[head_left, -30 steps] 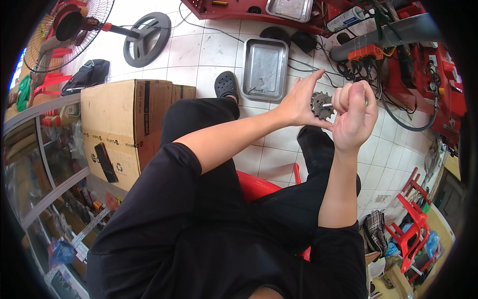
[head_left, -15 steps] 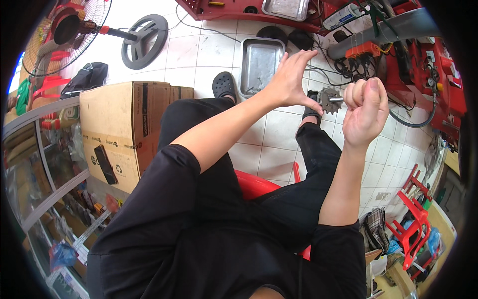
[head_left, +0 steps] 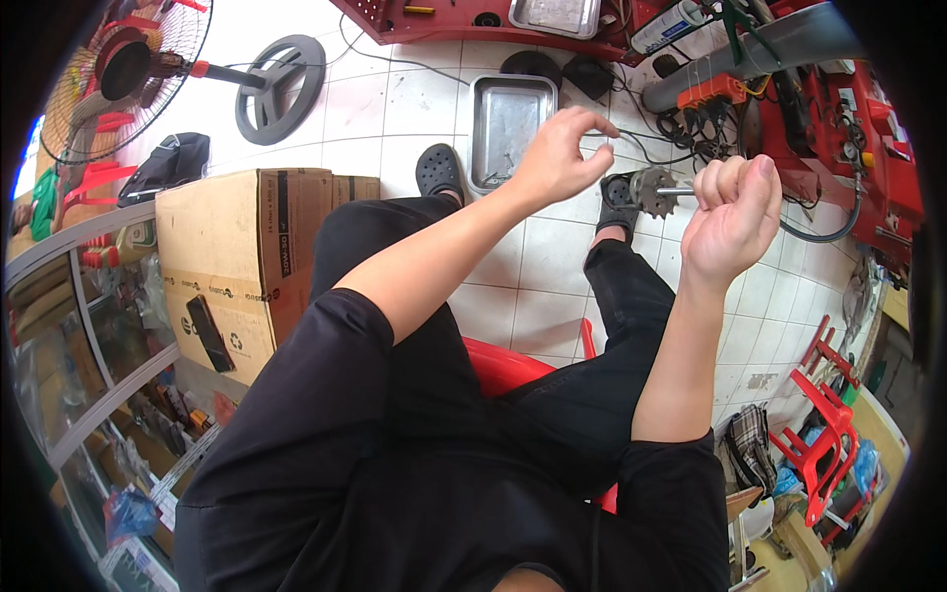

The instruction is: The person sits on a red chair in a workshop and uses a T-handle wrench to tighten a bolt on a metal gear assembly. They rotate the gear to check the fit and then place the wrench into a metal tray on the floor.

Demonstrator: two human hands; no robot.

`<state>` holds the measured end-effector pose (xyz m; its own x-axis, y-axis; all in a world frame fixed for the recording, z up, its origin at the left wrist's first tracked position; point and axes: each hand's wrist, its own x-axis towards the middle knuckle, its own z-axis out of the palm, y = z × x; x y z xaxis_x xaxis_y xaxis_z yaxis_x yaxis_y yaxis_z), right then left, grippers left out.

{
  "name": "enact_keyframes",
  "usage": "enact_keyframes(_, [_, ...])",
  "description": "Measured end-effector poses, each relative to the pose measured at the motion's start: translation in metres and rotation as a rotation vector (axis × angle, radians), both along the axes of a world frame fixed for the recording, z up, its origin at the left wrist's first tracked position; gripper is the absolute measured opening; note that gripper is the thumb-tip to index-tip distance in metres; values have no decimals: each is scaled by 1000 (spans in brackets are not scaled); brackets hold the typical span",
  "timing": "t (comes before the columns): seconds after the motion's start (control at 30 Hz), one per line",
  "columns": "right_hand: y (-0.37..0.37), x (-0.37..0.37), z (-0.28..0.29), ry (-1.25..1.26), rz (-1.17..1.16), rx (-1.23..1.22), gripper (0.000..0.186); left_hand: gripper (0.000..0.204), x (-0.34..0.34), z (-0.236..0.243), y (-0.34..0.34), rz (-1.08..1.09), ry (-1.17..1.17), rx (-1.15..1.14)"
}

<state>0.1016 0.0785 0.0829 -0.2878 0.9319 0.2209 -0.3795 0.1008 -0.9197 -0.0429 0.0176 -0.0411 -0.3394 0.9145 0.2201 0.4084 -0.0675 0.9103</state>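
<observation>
A grey metal shaft [head_left: 677,191] with a toothed gear [head_left: 651,193] on its end is gripped in my right hand [head_left: 730,215]. My fingers wrap round the shaft, and the gear end points left, above my right shoe [head_left: 619,189]. To the left of the gear, apart from it, my left hand [head_left: 568,156] hangs in the air. Its fingers are bent, with a gap between thumb and forefinger and nothing visible in them. Beyond my left hand a shallow metal tray [head_left: 477,133] lies on the tiled floor, with a few small parts in it that I cannot make out.
On the left stand a cardboard box [head_left: 217,222] with a dark phone [head_left: 209,333] on it, a glass cabinet [head_left: 91,306] and a fan [head_left: 279,91]. A red workbench [head_left: 444,22] is ahead. Cables and red equipment [head_left: 878,148] fill the right, with a red chair [head_left: 829,434] nearer.
My left hand has drawn left, away from the gear, and its fingers have bent inward. My right hand has shifted slightly right with the shaft and gear.
</observation>
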Motion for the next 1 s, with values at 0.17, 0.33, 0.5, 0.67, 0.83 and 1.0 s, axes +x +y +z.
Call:
enact_keyframes(0.17, [4, 0, -3, -53, -165, 42, 39, 59, 28, -5, -14, -92, 71, 131])
enact_keyframes(0.33, [1, -2, -4, -22, -186, 62, 39, 91, 63, 0, -32, -100, 109, 95])
enact_keyframes(0.5, [-11, -12, -5, -5, -123, 42, 38, 124, 64, -3, -32, -145, 123, -14])
enact_keyframes(0.67, [-25, -15, -2, -7, 32, -9, 36, 143, 54, -8, -25, -95, 137, -50])
enact_keyframes(0.83, [-29, -16, -2, -48, 136, -2, 34, 147, 29, -6, -14, -108, 245, -64])
enact_keyframes(1.0, [-24, -14, -3, -61, 123, 77, 34, 133, 4, -3, -4, -57, 287, 12])
